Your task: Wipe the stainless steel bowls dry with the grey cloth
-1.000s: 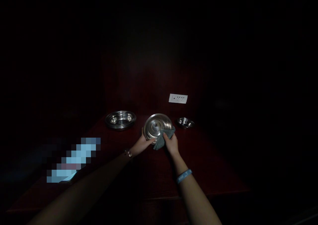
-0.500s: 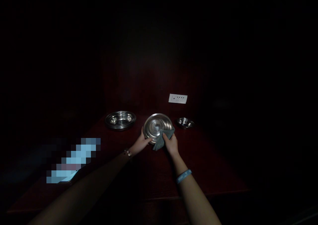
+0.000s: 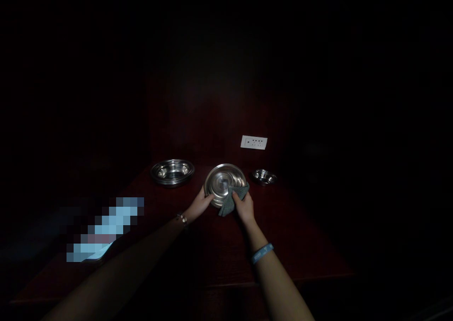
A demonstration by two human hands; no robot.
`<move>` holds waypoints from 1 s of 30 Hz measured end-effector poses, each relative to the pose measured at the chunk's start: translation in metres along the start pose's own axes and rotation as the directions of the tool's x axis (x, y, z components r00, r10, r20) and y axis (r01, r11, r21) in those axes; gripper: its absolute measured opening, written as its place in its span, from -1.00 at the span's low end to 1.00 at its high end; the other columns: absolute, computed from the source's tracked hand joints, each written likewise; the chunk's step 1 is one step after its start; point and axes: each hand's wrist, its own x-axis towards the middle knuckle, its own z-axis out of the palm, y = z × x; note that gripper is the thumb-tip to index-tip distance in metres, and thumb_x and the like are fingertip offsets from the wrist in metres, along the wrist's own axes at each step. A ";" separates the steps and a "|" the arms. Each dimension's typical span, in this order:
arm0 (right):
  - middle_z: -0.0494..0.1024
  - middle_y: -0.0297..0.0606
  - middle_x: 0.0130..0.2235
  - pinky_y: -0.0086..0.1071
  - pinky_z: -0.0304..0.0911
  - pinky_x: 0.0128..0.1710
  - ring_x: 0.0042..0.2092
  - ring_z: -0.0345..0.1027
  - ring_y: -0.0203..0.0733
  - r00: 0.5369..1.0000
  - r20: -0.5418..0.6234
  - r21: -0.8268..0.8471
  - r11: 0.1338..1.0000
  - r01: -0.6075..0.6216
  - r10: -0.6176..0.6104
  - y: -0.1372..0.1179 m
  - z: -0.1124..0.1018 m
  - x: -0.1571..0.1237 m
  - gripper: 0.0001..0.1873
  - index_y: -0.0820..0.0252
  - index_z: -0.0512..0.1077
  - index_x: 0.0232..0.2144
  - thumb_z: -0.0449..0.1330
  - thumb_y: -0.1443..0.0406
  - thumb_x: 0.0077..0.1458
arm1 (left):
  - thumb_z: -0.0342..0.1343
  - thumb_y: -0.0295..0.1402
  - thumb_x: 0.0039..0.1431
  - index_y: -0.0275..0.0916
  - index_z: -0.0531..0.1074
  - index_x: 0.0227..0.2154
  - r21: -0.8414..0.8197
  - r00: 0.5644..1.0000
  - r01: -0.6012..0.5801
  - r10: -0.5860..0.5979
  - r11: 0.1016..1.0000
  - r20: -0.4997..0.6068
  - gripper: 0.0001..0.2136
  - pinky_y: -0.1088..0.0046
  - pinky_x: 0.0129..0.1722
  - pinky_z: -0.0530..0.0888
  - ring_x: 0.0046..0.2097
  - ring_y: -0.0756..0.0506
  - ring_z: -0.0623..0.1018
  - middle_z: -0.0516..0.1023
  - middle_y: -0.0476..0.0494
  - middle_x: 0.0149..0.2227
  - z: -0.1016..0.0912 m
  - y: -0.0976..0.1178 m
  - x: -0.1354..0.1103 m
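Note:
A shiny round metal dish (image 3: pixel 222 181) is held tilted toward me above the dark red table. My left hand (image 3: pixel 201 205) grips its lower left rim, with the thumb on the inner side and the other fingers mostly hidden behind. My right hand (image 3: pixel 245 206) is closed on a grey-green cloth (image 3: pixel 228 205), pressing it over the lower right rim with the thumb on top. The cloth's folded corner hangs below the rim. The fingers behind the dish are hidden.
A stack of metal dishes (image 3: pixel 172 172) stands at the table's back left, and a smaller metal bowl (image 3: pixel 264 177) at the back right. A white socket panel (image 3: pixel 254 142) is on the wall behind. A pixelated bright device (image 3: pixel 106 231) lies at left. The table's front edge (image 3: pixel 304 279) is near me.
My left thumb has shifted slightly left and up along the dish rim. The cloth and right hand stay at nearly the same spot; the whole view has shifted down slightly.

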 end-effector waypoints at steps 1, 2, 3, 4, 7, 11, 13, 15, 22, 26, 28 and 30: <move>0.69 -0.12 -0.11 -0.17 0.42 0.02 -0.07 0.58 0.02 1.000 0.000 -0.001 1.000 -0.003 0.003 0.000 0.000 0.000 -0.57 0.18 0.53 -0.14 0.31 0.12 -0.08 | 0.14 -0.41 0.01 -0.25 0.31 0.14 0.002 1.000 -0.012 0.012 1.000 0.000 -0.45 0.17 0.33 0.22 0.23 -0.23 0.44 0.51 -0.27 0.13 0.000 -0.001 0.000; 0.68 -0.11 -0.11 -0.16 0.42 0.02 -0.06 0.58 0.03 1.000 0.000 -0.003 1.000 -0.006 0.006 0.000 0.000 0.000 -0.57 0.19 0.53 -0.14 0.30 0.12 -0.08 | 0.15 -0.39 0.02 -0.24 0.28 0.15 0.003 1.000 -0.026 0.026 1.000 0.005 -0.44 0.17 0.35 0.19 0.25 -0.23 0.42 0.49 -0.28 0.16 0.000 -0.001 0.000; 0.68 -0.09 -0.10 -0.14 0.42 0.03 -0.06 0.58 0.04 1.000 0.000 -0.004 1.000 -0.008 0.008 0.000 0.000 0.000 -0.58 0.19 0.53 -0.15 0.30 0.12 -0.07 | 0.17 -0.37 0.03 -0.24 0.24 0.17 0.004 0.999 -0.043 0.043 0.999 0.015 -0.41 0.17 0.35 0.17 0.27 -0.24 0.40 0.47 -0.31 0.18 0.000 -0.002 -0.001; 0.68 -0.09 -0.10 -0.13 0.42 0.04 -0.06 0.58 0.05 1.000 -0.001 -0.002 1.000 -0.009 0.009 -0.001 0.000 0.000 -0.58 0.19 0.53 -0.15 0.30 0.13 -0.07 | 0.19 -0.35 0.02 -0.24 0.20 0.19 0.003 0.998 -0.063 0.063 0.998 0.029 -0.37 0.17 0.36 0.16 0.28 -0.24 0.39 0.44 -0.33 0.21 0.000 -0.002 -0.001; 0.67 -0.08 -0.08 -0.14 0.41 0.05 -0.04 0.57 0.04 1.000 -0.002 0.021 1.000 -0.010 0.010 -0.001 0.001 0.001 -0.57 0.19 0.52 -0.12 0.28 0.13 -0.05 | 0.26 -0.26 0.01 -0.24 0.03 0.24 0.006 0.990 -0.119 0.118 0.993 0.073 -0.23 0.17 0.37 0.14 0.32 -0.24 0.34 0.34 -0.40 0.27 -0.002 -0.002 -0.004; 0.66 -0.06 -0.06 -0.16 0.41 0.05 -0.01 0.56 0.03 0.999 -0.005 0.041 0.999 -0.034 0.035 0.001 0.002 0.002 -0.53 0.22 0.49 -0.09 0.28 0.12 -0.05 | 0.30 -0.17 0.02 -0.22 -0.09 0.23 0.030 0.981 -0.144 0.139 0.989 0.136 -0.17 0.17 0.37 0.16 0.34 -0.24 0.32 0.29 -0.44 0.28 -0.004 0.000 -0.009; 0.66 -0.03 -0.06 -0.15 0.41 0.04 -0.01 0.56 0.05 0.999 -0.011 0.041 0.998 -0.047 0.047 0.004 0.002 0.003 -0.51 0.23 0.49 -0.08 0.28 0.11 -0.05 | 0.31 -0.16 0.04 -0.19 -0.12 0.23 0.041 0.977 -0.158 0.150 0.987 0.154 -0.16 0.17 0.37 0.16 0.35 -0.24 0.31 0.28 -0.44 0.28 -0.004 0.001 -0.011; 0.67 -0.04 -0.07 -0.13 0.41 0.04 -0.02 0.56 0.07 0.998 -0.020 0.037 0.998 -0.051 0.052 0.006 0.002 0.004 -0.52 0.23 0.49 -0.10 0.29 0.11 -0.06 | 0.32 -0.16 0.05 -0.20 -0.14 0.23 0.059 0.973 -0.176 0.164 0.983 0.164 -0.15 0.17 0.37 0.17 0.37 -0.24 0.28 0.26 -0.45 0.30 -0.004 0.001 -0.012; 0.67 -0.11 -0.08 -0.17 0.39 0.06 -0.03 0.56 0.01 1.000 -0.009 0.057 0.998 -0.017 0.018 0.006 0.003 0.004 -0.55 0.19 0.51 -0.10 0.30 0.13 -0.06 | 0.27 -0.18 0.09 -0.30 -0.14 0.32 0.109 0.968 -0.177 0.154 0.978 0.198 -0.12 0.13 0.36 0.17 0.37 -0.25 0.27 0.33 -0.47 0.28 -0.006 -0.005 -0.010; 0.67 -0.14 -0.09 -0.19 0.40 0.05 -0.04 0.56 -0.01 1.000 0.005 0.077 0.997 -0.005 0.004 0.004 0.003 0.003 -0.55 0.18 0.51 -0.11 0.32 0.14 -0.07 | 0.24 -0.25 0.09 -0.32 -0.14 0.36 0.129 0.980 -0.159 0.140 0.979 0.142 -0.12 0.12 0.38 0.13 0.38 -0.25 0.26 0.33 -0.43 0.30 -0.005 -0.010 -0.005; 0.68 -0.15 -0.11 -0.18 0.41 0.04 -0.06 0.57 -0.01 1.000 0.002 0.071 0.997 -0.005 0.004 0.004 0.002 0.002 -0.57 0.17 0.51 -0.13 0.32 0.15 -0.08 | 0.23 -0.31 0.07 -0.32 -0.06 0.35 0.103 0.982 -0.157 0.144 0.982 0.122 -0.16 0.15 0.38 0.15 0.36 -0.24 0.29 0.33 -0.41 0.31 -0.006 -0.012 -0.001; 0.69 -0.15 -0.14 -0.17 0.41 0.03 -0.08 0.57 0.01 1.000 -0.006 0.051 0.999 -0.010 0.010 0.003 0.002 0.002 -0.60 0.16 0.52 -0.15 0.32 0.16 -0.08 | 0.21 -0.37 0.05 -0.30 0.08 0.31 0.074 0.990 -0.106 0.098 0.992 0.098 -0.25 0.13 0.34 0.22 0.31 -0.24 0.36 0.39 -0.37 0.26 -0.007 -0.014 0.003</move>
